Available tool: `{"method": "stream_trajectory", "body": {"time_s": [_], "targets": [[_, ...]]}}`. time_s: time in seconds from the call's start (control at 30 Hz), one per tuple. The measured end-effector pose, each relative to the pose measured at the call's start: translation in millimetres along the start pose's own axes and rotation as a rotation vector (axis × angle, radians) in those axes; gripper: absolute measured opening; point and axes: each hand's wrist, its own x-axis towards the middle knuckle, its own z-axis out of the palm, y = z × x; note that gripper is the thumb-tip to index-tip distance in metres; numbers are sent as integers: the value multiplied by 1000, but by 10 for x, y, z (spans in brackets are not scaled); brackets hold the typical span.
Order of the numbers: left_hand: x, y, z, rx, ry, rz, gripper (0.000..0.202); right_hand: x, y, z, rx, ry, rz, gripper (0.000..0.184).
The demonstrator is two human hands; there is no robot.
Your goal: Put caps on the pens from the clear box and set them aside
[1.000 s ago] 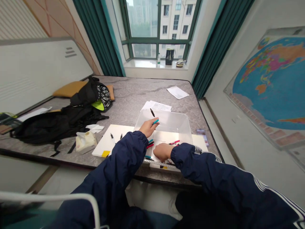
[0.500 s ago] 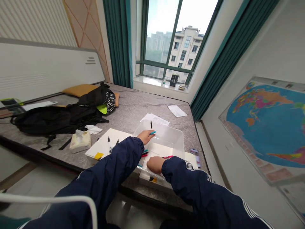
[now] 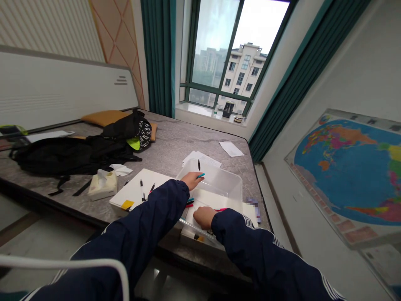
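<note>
The right hand [image 3: 204, 217] curls at the near side of the clear bin [image 3: 234, 187], fingers hidden, so I cannot tell its grip. Farther out, the left hand [image 3: 190, 180] grips a blue pen [image 3: 201, 175] over the bin; a light pinch should steady it near the upright black pen [image 3: 199, 164].

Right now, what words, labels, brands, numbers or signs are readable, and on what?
No text is legible.
World map: any lettering too small.
Papers behind the clear box: any print too blurred.
Tissue box: any markings too small.
Pens: any branding too small.
</note>
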Motion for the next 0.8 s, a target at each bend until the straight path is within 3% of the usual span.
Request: {"method": "stream_trajectory", "body": {"time_s": [0.1,0.17,0.27,0.37,0.47,0.63,0.8], "targets": [[2,7,2,-12,3,10,37,32,143,-86,122,72,11,24],[13,-2,10,-26,12,19,37,59,273,-154,247,220,46,20],[39,-30,30,-33,21,26,37,97,464,-222,443,478,213,20],[56,-60,61,3,49,28,38,123,607,-237,676,641,378,19],[51,-85,107,61,51,41,38,132,698,-240,839,781,455,16],[12,-98,163,112,22,2,35,116,751,-273,944,933,434,24],[-25,-42,132,178,1,-29,34,119,721,-280,1195,1041,258,32]]}}
